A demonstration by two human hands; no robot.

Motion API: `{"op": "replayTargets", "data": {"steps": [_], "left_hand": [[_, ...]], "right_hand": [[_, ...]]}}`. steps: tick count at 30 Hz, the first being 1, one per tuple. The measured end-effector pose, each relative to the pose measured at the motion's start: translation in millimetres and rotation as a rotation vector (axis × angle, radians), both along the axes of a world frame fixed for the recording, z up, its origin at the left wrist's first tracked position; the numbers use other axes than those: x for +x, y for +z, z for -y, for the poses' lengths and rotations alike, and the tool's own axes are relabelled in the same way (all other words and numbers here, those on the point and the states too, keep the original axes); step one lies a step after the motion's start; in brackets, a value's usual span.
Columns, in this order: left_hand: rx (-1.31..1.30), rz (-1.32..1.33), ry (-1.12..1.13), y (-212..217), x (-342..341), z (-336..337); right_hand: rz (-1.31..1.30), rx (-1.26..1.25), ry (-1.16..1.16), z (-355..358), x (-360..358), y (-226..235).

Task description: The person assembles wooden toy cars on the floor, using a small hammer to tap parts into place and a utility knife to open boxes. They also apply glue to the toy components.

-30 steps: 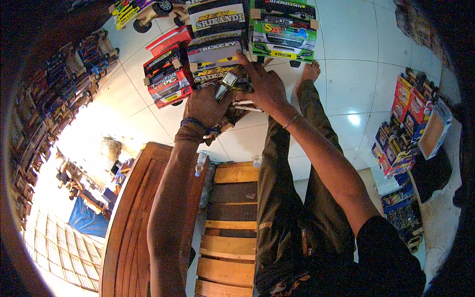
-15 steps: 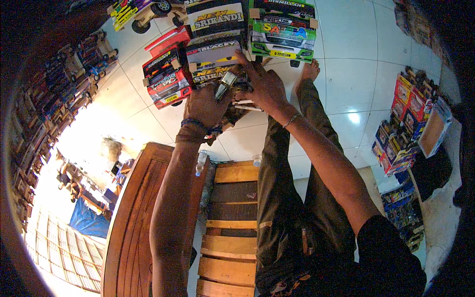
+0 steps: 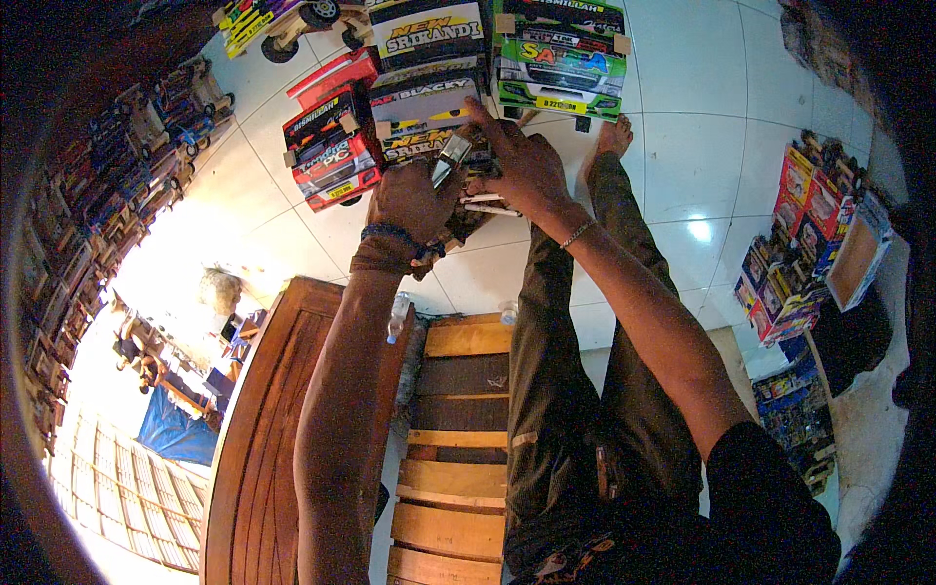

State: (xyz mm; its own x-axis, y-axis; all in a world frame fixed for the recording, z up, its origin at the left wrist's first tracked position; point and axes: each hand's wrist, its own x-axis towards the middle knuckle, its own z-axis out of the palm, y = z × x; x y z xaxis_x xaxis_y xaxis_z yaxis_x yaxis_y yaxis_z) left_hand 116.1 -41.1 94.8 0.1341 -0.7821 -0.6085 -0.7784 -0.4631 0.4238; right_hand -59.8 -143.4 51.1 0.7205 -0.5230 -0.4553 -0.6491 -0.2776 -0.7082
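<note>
My left hand (image 3: pixel 414 200) is closed round a silver metal tool (image 3: pixel 450 159), whose shiny boxy end sticks out above the fist. Just beyond it stands a grey-and-black toy truck (image 3: pixel 421 105) with printed panels. My right hand (image 3: pixel 526 174) rests at that truck's near right corner, index finger stretched along the panel and the other fingers bent round the edge. What lies under both palms is hidden. Thin pale sticks (image 3: pixel 492 207) show below the right hand. A red toy truck (image 3: pixel 334 161) stands on the left, and a green one (image 3: pixel 561 63) on the right.
White floor tiles (image 3: pixel 692 156) spread around. Another toy truck (image 3: pixel 283 29) lies at the far left. A slatted wooden bench (image 3: pixel 453 483) and a carved wooden panel (image 3: pixel 273 429) are near me. Plastic bottles (image 3: pixel 398 317) stand by the bench. Stacked colourful toys (image 3: pixel 795 234) are at right.
The silver tool has tilted slightly in my left hand. Both hands otherwise keep their places at the grey-and-black truck, and the whole view has shifted a little.
</note>
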Motion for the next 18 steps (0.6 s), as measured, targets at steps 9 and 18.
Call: {"op": "replayTargets", "data": {"steps": [9,18], "left_hand": [[0.098,0.036,0.097,-0.1,-6.2,7.7],[0.119,0.079,0.165,0.7,-15.0,5.7]], "right_hand": [[0.094,-0.010,-0.042,-3.2,-0.5,-2.8],[-0.015,-0.047,-0.040,-12.1,-3.8,-3.3]]}}
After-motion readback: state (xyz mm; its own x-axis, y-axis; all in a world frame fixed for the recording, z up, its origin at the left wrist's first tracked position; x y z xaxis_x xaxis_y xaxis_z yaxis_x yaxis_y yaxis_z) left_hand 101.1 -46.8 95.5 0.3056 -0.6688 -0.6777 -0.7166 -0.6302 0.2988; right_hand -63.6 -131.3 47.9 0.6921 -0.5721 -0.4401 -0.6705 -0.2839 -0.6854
